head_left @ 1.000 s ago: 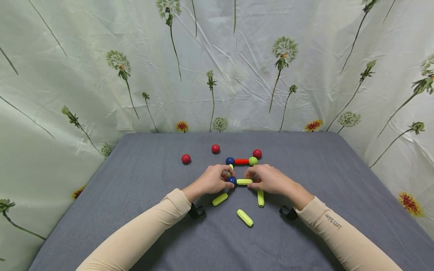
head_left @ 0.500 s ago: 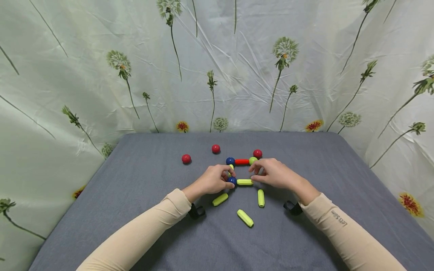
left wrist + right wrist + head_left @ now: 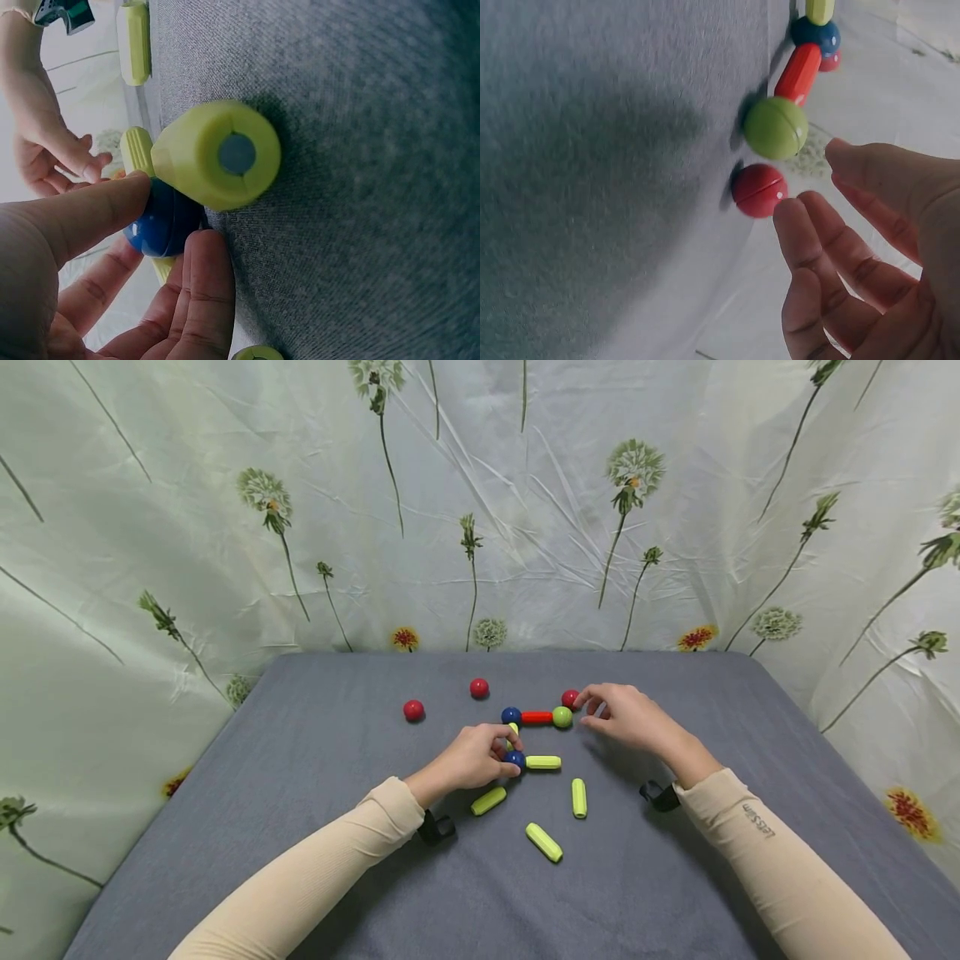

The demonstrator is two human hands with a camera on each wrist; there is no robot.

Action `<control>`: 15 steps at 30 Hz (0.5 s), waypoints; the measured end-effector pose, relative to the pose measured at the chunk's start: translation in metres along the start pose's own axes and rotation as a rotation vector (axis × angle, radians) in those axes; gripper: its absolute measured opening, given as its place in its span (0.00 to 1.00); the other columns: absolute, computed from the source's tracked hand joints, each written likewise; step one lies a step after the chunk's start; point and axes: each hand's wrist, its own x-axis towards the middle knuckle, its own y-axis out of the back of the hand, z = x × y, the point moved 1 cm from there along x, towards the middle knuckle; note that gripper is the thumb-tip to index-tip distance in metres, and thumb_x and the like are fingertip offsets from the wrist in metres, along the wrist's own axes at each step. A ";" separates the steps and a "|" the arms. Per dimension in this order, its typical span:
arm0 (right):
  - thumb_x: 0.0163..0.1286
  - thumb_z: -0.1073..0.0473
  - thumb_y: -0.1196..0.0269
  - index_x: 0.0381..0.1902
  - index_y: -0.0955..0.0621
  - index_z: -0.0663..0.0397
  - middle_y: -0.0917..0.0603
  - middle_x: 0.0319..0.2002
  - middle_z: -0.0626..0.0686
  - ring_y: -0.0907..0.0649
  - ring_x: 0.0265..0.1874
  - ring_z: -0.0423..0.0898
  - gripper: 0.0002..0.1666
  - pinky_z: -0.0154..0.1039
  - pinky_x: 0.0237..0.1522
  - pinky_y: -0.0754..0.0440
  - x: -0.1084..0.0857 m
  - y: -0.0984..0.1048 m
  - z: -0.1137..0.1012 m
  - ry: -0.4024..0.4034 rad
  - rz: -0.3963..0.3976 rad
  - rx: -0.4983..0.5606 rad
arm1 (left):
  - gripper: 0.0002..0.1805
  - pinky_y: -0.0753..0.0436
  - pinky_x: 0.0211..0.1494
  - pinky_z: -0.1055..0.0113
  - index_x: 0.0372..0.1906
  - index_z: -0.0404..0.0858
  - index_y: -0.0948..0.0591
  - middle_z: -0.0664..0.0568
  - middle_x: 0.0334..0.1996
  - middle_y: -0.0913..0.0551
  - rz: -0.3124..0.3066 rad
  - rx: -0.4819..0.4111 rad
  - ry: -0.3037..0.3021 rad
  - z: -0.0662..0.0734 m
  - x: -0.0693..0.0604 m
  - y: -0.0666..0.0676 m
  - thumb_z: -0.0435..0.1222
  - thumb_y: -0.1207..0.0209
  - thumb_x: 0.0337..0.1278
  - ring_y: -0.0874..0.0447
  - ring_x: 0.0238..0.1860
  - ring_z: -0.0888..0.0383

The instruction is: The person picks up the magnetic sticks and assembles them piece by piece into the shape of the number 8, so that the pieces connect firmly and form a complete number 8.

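My left hand pinches the nearer blue ball between thumb and fingers. A yellow-green rod sticks out from that ball to the right, and another yellow-green rod, partly hidden by the fingers, runs back to the farther blue ball. From there a red rod leads to a green ball. My right hand hovers just right of the green ball, fingers loosely bent and holding nothing. Its fingertips are close to a red ball behind the green one.
Two more red balls, one at the left and one at the back, lie on the grey cloth-covered table. Loose yellow-green rods lie in front: a left one, a near one and a right one. A flowered curtain hangs behind.
My right hand has left the yellow-green rod beside the nearer blue ball and moved back and right, up to the red ball. My left hand keeps its hold on the blue ball.
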 end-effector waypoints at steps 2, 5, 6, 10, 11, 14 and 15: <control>0.61 0.55 0.35 0.49 0.21 0.49 0.16 0.40 0.51 0.19 0.35 0.44 0.18 0.41 0.37 0.21 0.003 0.002 0.003 -0.008 0.013 -0.010 | 0.13 0.23 0.28 0.68 0.40 0.51 0.21 0.55 0.27 0.18 0.001 0.000 -0.002 0.000 0.000 0.000 0.41 0.32 0.49 0.24 0.24 0.60; 0.61 0.55 0.35 0.52 0.22 0.49 0.17 0.42 0.54 0.18 0.37 0.46 0.20 0.43 0.38 0.21 0.007 0.003 0.008 -0.026 0.014 -0.021 | 0.13 0.23 0.28 0.68 0.40 0.52 0.21 0.55 0.27 0.18 -0.001 0.000 -0.001 0.001 0.000 0.000 0.41 0.32 0.49 0.23 0.24 0.60; 0.62 0.55 0.35 0.53 0.22 0.48 0.17 0.42 0.54 0.18 0.38 0.47 0.21 0.44 0.39 0.21 0.009 0.003 0.009 -0.035 0.009 -0.023 | 0.13 0.23 0.28 0.68 0.40 0.52 0.22 0.55 0.27 0.18 -0.003 0.000 0.000 0.001 0.000 0.000 0.41 0.32 0.49 0.23 0.25 0.60; 0.62 0.55 0.36 0.58 0.25 0.47 0.19 0.46 0.57 0.18 0.41 0.50 0.25 0.45 0.39 0.21 0.017 0.003 0.013 -0.057 -0.021 -0.024 | 0.13 0.23 0.28 0.68 0.40 0.52 0.22 0.56 0.27 0.18 -0.005 -0.003 0.004 0.000 0.001 0.000 0.41 0.32 0.49 0.23 0.25 0.60; 0.63 0.56 0.36 0.58 0.26 0.47 0.19 0.47 0.58 0.18 0.42 0.50 0.25 0.45 0.39 0.21 0.018 0.003 0.014 -0.057 -0.029 -0.025 | 0.13 0.23 0.29 0.68 0.40 0.52 0.22 0.56 0.27 0.18 -0.004 -0.003 0.005 0.000 0.001 0.000 0.41 0.32 0.49 0.23 0.25 0.60; 0.63 0.57 0.36 0.60 0.27 0.46 0.20 0.48 0.60 0.18 0.42 0.50 0.27 0.45 0.39 0.21 0.022 0.001 0.015 -0.058 -0.046 -0.037 | 0.13 0.23 0.29 0.68 0.40 0.52 0.22 0.56 0.28 0.18 -0.002 -0.007 0.005 -0.001 0.001 0.000 0.41 0.32 0.48 0.23 0.25 0.60; 0.63 0.57 0.37 0.61 0.27 0.46 0.20 0.48 0.60 0.18 0.42 0.50 0.27 0.45 0.39 0.21 0.024 0.001 0.016 -0.057 -0.051 -0.041 | 0.13 0.23 0.28 0.68 0.40 0.52 0.22 0.55 0.28 0.18 -0.002 -0.006 0.005 -0.001 0.001 0.000 0.41 0.32 0.48 0.23 0.25 0.60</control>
